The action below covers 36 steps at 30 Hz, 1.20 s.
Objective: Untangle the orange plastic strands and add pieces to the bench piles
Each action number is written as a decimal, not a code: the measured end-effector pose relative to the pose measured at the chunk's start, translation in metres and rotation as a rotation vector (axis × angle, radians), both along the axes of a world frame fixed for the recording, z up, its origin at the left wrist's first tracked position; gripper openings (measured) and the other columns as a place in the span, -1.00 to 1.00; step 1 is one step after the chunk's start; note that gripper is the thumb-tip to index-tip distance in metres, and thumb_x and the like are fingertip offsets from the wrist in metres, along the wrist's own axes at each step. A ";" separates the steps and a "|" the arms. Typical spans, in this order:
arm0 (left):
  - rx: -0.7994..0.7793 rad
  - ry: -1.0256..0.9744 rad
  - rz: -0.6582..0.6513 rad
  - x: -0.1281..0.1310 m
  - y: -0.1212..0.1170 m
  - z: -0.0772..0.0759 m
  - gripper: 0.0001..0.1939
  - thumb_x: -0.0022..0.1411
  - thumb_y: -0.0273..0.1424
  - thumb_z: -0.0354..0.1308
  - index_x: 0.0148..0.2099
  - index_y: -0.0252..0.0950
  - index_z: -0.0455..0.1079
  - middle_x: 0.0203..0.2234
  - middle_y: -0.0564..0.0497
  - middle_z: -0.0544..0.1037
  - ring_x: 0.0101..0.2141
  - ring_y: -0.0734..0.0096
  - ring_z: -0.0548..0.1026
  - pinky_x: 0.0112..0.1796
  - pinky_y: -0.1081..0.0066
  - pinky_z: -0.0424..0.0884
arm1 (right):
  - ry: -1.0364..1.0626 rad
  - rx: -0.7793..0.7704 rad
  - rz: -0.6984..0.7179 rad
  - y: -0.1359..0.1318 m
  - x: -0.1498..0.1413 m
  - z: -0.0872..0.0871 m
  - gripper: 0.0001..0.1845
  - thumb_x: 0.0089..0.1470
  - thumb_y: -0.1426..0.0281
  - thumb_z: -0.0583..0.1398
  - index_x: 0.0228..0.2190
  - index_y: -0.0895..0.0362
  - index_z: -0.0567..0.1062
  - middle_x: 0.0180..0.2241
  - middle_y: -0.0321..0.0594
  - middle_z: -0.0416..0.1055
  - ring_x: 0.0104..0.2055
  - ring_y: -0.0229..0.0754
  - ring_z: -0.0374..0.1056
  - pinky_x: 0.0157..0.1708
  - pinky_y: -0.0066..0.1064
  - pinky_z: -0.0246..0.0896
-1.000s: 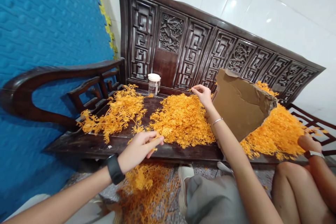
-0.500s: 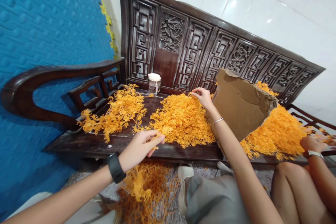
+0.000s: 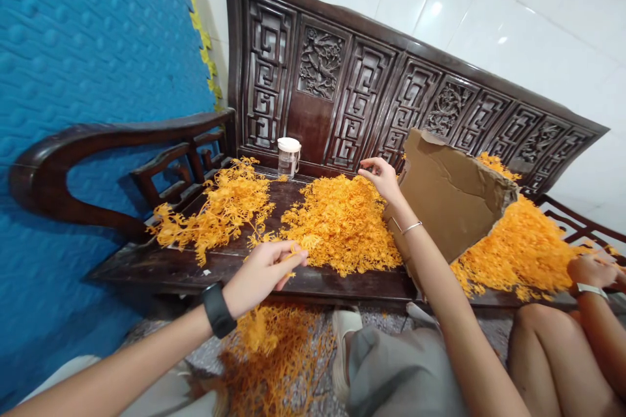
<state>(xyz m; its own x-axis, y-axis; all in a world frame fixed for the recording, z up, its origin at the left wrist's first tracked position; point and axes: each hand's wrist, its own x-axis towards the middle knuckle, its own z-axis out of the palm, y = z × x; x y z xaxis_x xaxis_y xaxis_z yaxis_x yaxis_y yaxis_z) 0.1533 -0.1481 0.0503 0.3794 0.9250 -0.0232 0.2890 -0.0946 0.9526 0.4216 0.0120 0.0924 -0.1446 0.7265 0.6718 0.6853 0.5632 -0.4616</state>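
Note:
My left hand (image 3: 264,272), with a black watch on its wrist, pinches a small orange plastic sprig (image 3: 293,253) at the front edge of the dark wooden bench (image 3: 215,265). My right hand (image 3: 380,177), a thin bracelet on its wrist, reaches to the far top of the middle pile of orange sprigs (image 3: 342,221). Its fingers are drawn together just above the pile; what they hold is too small to make out. A looser pile of branched sprigs (image 3: 220,208) lies to the left.
A torn cardboard sheet (image 3: 450,195) stands between the middle pile and a third orange pile (image 3: 518,247). Another person's hand (image 3: 591,270) rests by that pile. A white-lidded jar (image 3: 288,156) stands at the bench back. More orange sprigs (image 3: 274,352) lie on the floor.
My right hand dipped to the pile's top, then lifted slightly. The other person's hand shifted right along the third pile. My left hand has barely moved.

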 end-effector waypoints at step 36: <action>-0.101 -0.255 0.135 0.001 0.000 0.013 -0.63 0.00 -0.09 0.07 -0.52 -0.32 0.30 -0.76 0.22 0.09 -0.71 0.64 -0.04 -0.67 0.52 -0.17 | -0.127 -0.198 0.573 -0.106 -0.081 0.005 -0.85 -0.01 0.36 0.16 -0.49 0.18 0.47 -0.46 -0.24 0.44 -0.40 -0.31 0.34 -0.33 -0.44 0.22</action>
<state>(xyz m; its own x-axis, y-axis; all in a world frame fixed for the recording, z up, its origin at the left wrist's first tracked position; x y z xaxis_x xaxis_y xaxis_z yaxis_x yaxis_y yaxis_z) 0.1539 -0.1479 0.0634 0.2588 0.9652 -0.0375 0.0425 0.0274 0.9987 0.3409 -0.0936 0.0974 -0.6188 0.6188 0.4840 0.3556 0.7700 -0.5298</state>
